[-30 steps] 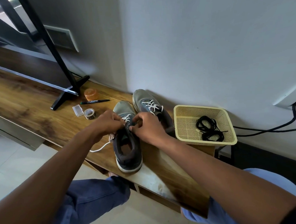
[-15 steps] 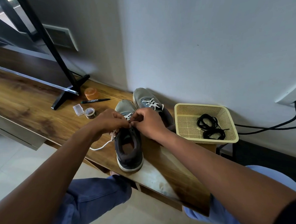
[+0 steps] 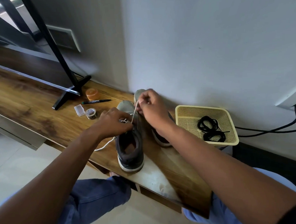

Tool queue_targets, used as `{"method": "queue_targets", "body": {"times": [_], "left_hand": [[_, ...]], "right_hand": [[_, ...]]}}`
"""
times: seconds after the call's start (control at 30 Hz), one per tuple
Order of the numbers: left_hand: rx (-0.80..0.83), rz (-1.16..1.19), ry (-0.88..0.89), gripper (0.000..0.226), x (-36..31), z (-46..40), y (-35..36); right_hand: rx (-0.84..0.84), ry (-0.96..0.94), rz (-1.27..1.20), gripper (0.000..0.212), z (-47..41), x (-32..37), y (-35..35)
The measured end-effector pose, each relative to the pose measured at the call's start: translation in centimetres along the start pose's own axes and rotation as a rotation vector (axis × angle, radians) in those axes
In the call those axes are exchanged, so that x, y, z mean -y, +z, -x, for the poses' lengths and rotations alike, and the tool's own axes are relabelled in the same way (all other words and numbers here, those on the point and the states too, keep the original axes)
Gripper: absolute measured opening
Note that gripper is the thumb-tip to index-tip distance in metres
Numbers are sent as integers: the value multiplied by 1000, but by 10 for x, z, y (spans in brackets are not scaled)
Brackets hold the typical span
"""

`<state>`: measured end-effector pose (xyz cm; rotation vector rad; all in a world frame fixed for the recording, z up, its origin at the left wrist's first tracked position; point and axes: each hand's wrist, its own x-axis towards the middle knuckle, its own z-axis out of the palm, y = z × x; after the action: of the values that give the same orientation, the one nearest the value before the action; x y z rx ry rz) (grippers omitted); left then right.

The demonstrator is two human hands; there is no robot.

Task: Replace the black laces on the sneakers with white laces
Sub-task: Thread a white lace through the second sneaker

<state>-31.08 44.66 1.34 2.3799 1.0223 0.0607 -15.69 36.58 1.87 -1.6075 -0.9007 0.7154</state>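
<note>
Two grey sneakers stand on the wooden shelf (image 3: 35, 111). The near sneaker (image 3: 130, 148) points away from me, its heel at the shelf's front edge. My left hand (image 3: 114, 122) grips its upper at the eyelets. My right hand (image 3: 152, 108) pinches one end of the white lace (image 3: 133, 114) and holds it taut, up and away from the eyelets. The lace's other end (image 3: 105, 144) trails off the left side over the shelf edge. The second sneaker (image 3: 161, 139) lies mostly hidden behind my right hand and forearm. Coiled black laces (image 3: 210, 129) lie in the yellow basket (image 3: 179, 111).
Left of the sneakers lie a tape roll (image 3: 91, 113), a small clear box (image 3: 79, 110), a black marker (image 3: 95, 101) and an orange lid (image 3: 92, 94). A black stand foot (image 3: 69, 94) rests behind them. A black cable (image 3: 269, 129) runs along the wall on the right.
My right hand has risen from the eyelets toward the wall, drawing the white lace out taut. My left hand has stayed on the near sneaker.
</note>
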Motion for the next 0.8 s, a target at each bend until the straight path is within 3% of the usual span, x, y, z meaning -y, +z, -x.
{"method": "queue_targets", "body": {"times": [0.07, 0.13, 0.2, 0.3, 0.4, 0.53, 0.67, 0.8], "left_hand": [[16, -4, 10, 24, 2, 0, -2], [41, -5, 11, 31, 2, 0, -5], [44, -28, 10, 37, 2, -1, -5], [47, -137, -18, 70, 6, 1, -2], [19, -241, -47, 88, 7, 3, 3], [20, -219, -42, 85, 7, 0, 7], [50, -195, -80, 84, 9, -1, 4], [68, -152, -99, 80, 13, -1, 4]], "right_hand": [[29, 98, -306, 17, -9, 15, -7], [55, 172, -521, 17, -14, 25, -17], [82, 187, -513, 14, -19, 28, -28], [178, -17, 105, 9, -19, 25, -33], [357, -219, 726, 16, -11, 16, -26], [431, -257, 1069, 7, -1, 7, -22], [318, -298, 952, 11, -8, 10, -28], [182, -187, 571, 7, -22, 18, -43]]}}
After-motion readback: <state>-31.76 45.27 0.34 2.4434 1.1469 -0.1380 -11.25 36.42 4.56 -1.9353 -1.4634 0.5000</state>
